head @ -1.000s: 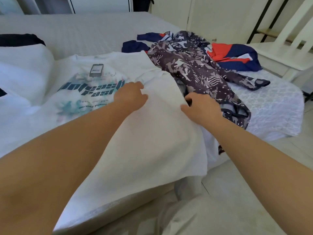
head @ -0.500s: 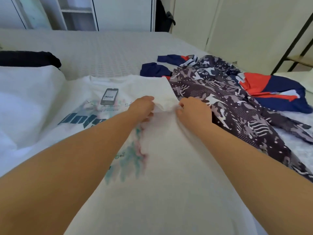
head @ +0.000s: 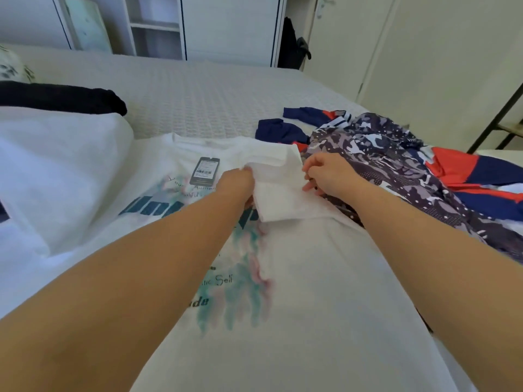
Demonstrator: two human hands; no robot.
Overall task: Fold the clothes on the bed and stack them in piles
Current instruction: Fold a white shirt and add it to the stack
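A white T-shirt (head: 311, 292) with teal lettering and a dark hang tag (head: 204, 171) lies spread flat on the bed in front of me. Its right sleeve (head: 280, 190) is folded inward over the chest. My left hand (head: 236, 183) pinches the sleeve's left edge. My right hand (head: 328, 174) rests with curled fingers on the sleeve's right edge, where it meets the camouflage garment (head: 396, 176). A red and navy garment (head: 475, 176) lies behind that one at the right.
A white pillow or folded white cloth (head: 56, 171) sits at the left with a black garment (head: 62, 97) behind it. The grey quilted bedspread (head: 198, 91) stretches beyond. White wardrobe doors and shelves (head: 158, 26) stand at the far side.
The right side of the shirt has been laid over toward the middle. Both hands moved up to the sleeve, which now lies folded inward. My view has come closer over the shirt.
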